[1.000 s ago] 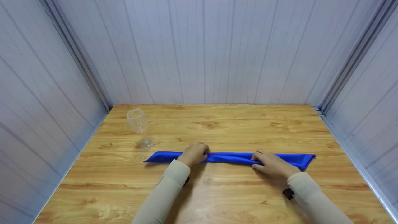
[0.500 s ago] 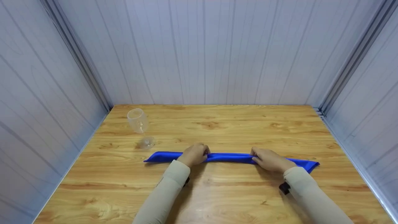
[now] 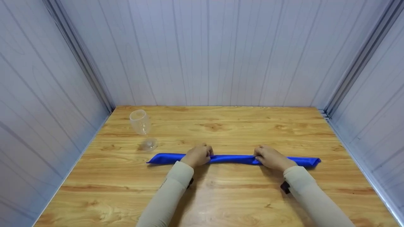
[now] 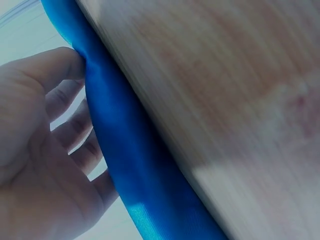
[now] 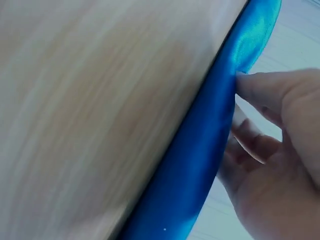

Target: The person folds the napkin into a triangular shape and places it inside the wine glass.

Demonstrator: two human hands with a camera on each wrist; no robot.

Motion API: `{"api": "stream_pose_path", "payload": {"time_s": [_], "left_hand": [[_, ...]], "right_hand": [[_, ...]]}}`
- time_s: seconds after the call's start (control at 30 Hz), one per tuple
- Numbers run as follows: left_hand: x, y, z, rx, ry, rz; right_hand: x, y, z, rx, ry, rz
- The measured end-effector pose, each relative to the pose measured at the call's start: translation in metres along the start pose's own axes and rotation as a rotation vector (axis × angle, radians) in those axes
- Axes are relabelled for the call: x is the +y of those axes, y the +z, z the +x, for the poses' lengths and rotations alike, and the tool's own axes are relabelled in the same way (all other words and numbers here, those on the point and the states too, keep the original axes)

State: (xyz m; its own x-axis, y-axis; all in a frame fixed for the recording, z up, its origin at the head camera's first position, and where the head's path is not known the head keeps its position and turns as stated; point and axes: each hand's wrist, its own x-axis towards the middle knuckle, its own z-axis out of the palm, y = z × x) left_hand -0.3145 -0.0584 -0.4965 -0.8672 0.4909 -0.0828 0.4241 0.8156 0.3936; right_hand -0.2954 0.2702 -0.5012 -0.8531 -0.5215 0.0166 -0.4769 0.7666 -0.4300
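A shiny blue satin cloth (image 3: 232,159), folded into a long narrow strip, lies from left to right over the wooden table. My left hand (image 3: 198,155) pinches it left of its middle. In the left wrist view the thumb presses the near side of the cloth (image 4: 130,135), and the fingertips pass behind it. Farther right, my right hand (image 3: 272,157) pinches the strip between thumb and fingers, where the edge puckers. The right wrist view has the thumb on the cloth (image 5: 195,140), fingertips partly hidden behind it. Both ends of the strip stick out beyond the hands.
A clear stemmed wine glass (image 3: 139,123) stands upright behind the cloth's left end. The wooden table (image 3: 233,195) is bounded by pale panel walls (image 3: 208,56) at the back and on both sides.
My right hand has shifted slightly, rolling the right part of the cloth narrower; its flared right end has been drawn in. The left hand has stayed in place, and so has the glass.
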Motion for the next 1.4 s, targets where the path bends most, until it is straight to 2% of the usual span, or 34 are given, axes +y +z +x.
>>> {"api": "stream_pose_path", "payload": {"time_s": [0.17, 0.43, 0.67, 0.8, 1.0, 1.13, 1.4], "left_hand": [[-0.002, 0.001, 0.001, 0.005, 0.000, -0.023], [-0.003, 0.003, 0.003, 0.027, 0.003, -0.014], [0.007, 0.001, 0.002, 0.084, 0.049, 0.200], [0.021, 0.001, 0.004, 0.113, 0.107, 0.264], [0.040, 0.006, 0.008, 0.165, 0.250, 0.265], [0.045, 0.011, 0.011, 0.178, 0.319, 0.269], [0.043, 0.015, 0.015, 0.131, 0.262, 0.180]], "right_hand": [[0.001, 0.001, 0.000, 0.022, 0.057, 0.043], [0.004, 0.001, -0.001, 0.035, 0.018, 0.026], [0.005, 0.001, 0.001, 0.034, 0.000, 0.038], [0.006, 0.001, 0.001, 0.045, -0.004, 0.034], [0.006, 0.001, 0.000, 0.042, 0.022, 0.030], [0.007, 0.001, 0.000, 0.038, 0.030, 0.030], [0.009, 0.002, -0.002, 0.051, 0.003, 0.051]]}}
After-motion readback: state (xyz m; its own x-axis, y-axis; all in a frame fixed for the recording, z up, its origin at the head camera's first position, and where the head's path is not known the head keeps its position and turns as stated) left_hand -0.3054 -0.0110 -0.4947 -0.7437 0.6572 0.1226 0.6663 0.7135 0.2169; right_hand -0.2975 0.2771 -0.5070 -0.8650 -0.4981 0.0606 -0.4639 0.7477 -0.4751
